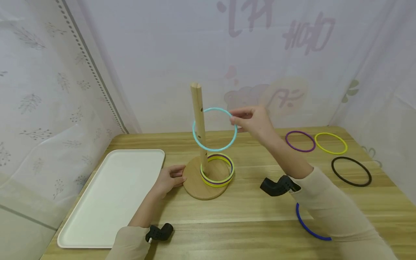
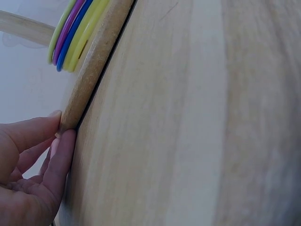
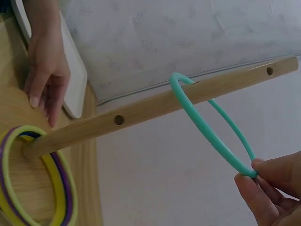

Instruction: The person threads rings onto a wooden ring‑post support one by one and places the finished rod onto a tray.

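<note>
A wooden stand has a round base (image 1: 195, 189) and an upright post (image 1: 197, 104) with holes along it. Between thumb and fingers, my right hand (image 1: 255, 122) pinches a turquoise ring (image 3: 202, 126) by its right side. That ring hangs around the post, well above the base and tilted. At the left edge of the base, my left hand (image 1: 167, 180) grips the rim, thumb on top, as the left wrist view shows. Stacked rings (image 1: 217, 184) in yellow, blue, purple and pale green lie around the foot of the post.
A white tray (image 1: 113, 191) lies on the left of the wooden table. Toward the right are a purple ring (image 1: 303, 151), a yellow ring (image 1: 331, 152) and a black ring (image 1: 354, 185). The right sleeve partly hides a blue ring (image 1: 307, 228). Printed curtains hang behind.
</note>
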The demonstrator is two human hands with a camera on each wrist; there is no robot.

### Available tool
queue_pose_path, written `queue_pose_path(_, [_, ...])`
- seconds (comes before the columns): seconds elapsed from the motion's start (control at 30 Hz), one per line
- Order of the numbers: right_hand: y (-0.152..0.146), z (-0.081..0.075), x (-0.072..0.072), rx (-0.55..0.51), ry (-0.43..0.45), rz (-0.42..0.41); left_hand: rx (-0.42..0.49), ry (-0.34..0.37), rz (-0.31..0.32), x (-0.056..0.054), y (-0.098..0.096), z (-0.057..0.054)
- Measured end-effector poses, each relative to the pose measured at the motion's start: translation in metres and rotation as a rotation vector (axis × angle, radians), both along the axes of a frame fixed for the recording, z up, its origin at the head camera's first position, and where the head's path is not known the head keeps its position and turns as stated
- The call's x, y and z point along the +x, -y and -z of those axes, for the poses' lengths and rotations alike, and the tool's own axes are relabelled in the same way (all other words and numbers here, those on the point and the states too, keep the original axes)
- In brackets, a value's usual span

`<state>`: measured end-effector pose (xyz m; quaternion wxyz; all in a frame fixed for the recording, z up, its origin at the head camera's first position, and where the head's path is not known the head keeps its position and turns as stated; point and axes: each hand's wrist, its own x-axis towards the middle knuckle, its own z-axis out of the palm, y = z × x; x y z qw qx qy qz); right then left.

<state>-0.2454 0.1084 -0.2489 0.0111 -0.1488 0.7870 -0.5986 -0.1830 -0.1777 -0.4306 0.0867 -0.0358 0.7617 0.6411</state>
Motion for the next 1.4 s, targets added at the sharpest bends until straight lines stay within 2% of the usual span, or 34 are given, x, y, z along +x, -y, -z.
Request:
queue_pose_path(0.17, [-0.003,0.036,0.001,0.025,0.111,-0.002,0.003,0.005,0.005,0.001,-0.001,-0.003])
queue_pose_path(0.27, [-0.003,0.054,0.002,0.054,0.157,-0.027,0.019,-0.028,0.014,0.002,0.002,0.000])
queue_pose_path(0.4, [-0.003,0.073,0.000,0.106,0.204,-0.054,0.044,-0.076,0.029,0.004,0.003,0.000])
queue_pose_path(0.47, [-0.002,0.080,-0.001,0.135,0.205,-0.061,0.034,-0.061,0.024,0.003,0.003,-0.001])
queue_pose_path(0.63, [0.000,0.095,-0.006,0.221,0.199,-0.052,-0.009,0.006,-0.008,-0.001,0.001,0.000])
queue_pose_path(0.8, [0.001,0.107,-0.009,0.313,0.193,-0.028,-0.018,0.020,-0.013,-0.001,0.000,0.000])
queue_pose_path(1.13, [0.003,0.124,-0.010,0.314,0.222,-0.006,-0.021,0.013,-0.011,0.000,0.001,0.000])
queue_pose_path(1.4, [0.001,0.132,-0.011,0.333,0.230,-0.026,-0.016,0.010,-0.018,0.001,0.001,-0.001])
